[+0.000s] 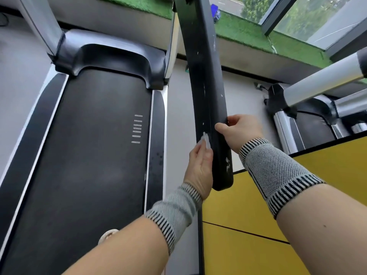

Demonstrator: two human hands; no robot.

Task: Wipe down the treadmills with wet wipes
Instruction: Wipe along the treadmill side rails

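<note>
- My left hand (200,165) pinches the wet wipe (205,140) against the handrail (208,96); my right hand (240,132) grips its far edge.
- The rail's long axis runs up and away from both hands.

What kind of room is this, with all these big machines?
Most likely a gym. There is a treadmill belt on the left, a second treadmill on the right by the window, and the left hand holds a wipe on a black handrail.

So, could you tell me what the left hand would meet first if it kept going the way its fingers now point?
Probably more of the black handrail: the left hand holds the wet wipe against it, fingers pointing up along the rail. Depth is unclear.
</note>
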